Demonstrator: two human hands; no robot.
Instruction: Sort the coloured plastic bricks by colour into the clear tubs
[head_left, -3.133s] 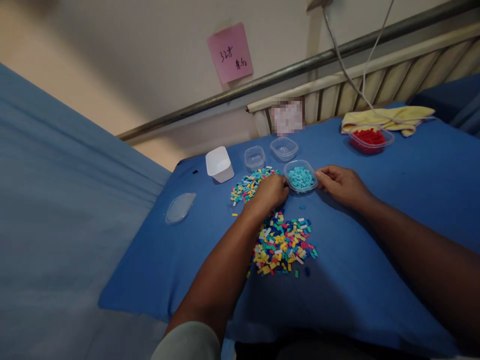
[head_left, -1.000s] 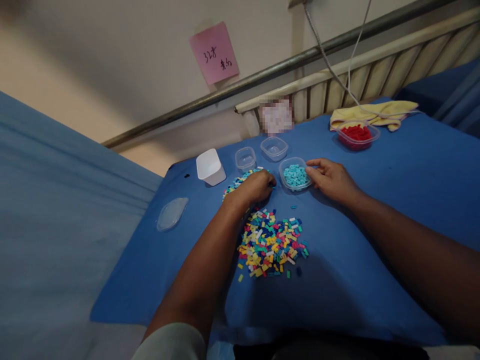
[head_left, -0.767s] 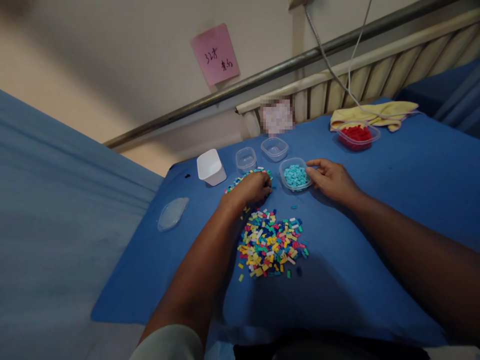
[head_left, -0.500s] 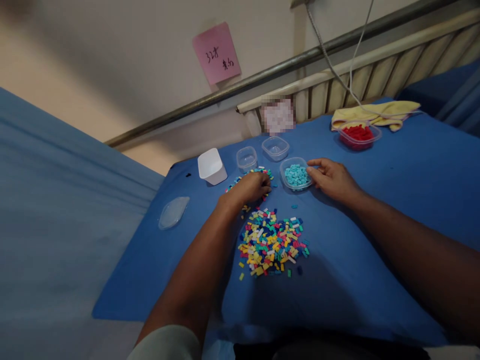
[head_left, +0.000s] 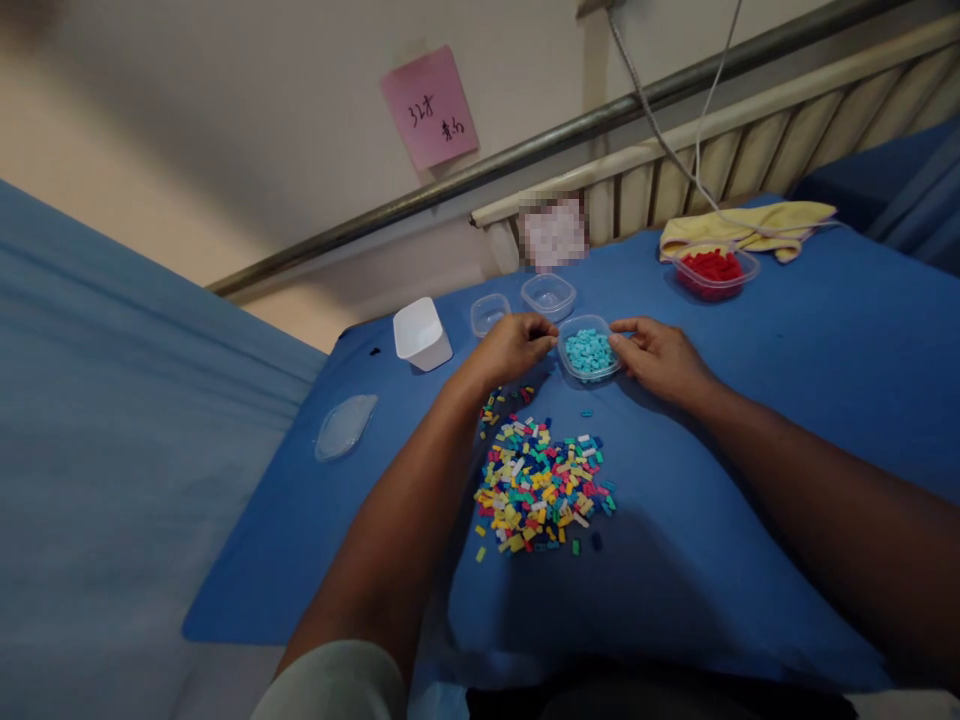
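My right hand [head_left: 664, 358] grips the right rim of a clear plastic container [head_left: 589, 378] between thumb and fingers. Light-blue small plastic pieces [head_left: 589, 350] fill part of it. My left hand [head_left: 517, 348] is at the container's left side, thumb and fingers drawn together in a pinch; whatever is between them is too small to make out. Below it lies a pile of mixed-colour small plastic pieces [head_left: 541, 485]. A second, smaller pile [head_left: 491, 408] is mostly hidden by my left hand and forearm. One loose blue piece [head_left: 586, 413] rests between the container and the large pile.
Two clear containers [head_left: 549, 296] and a white tub [head_left: 422, 334] stand at the back. A clear lid [head_left: 346, 428] lies left. Red pieces [head_left: 711, 273] fill another container beside a yellow cloth [head_left: 750, 228]. A blue curtain [head_left: 135, 440] hangs at the left.
My left hand has moved up and right, from the smaller pile to the left side of the light-blue container. My right hand stays at the container's right rim.
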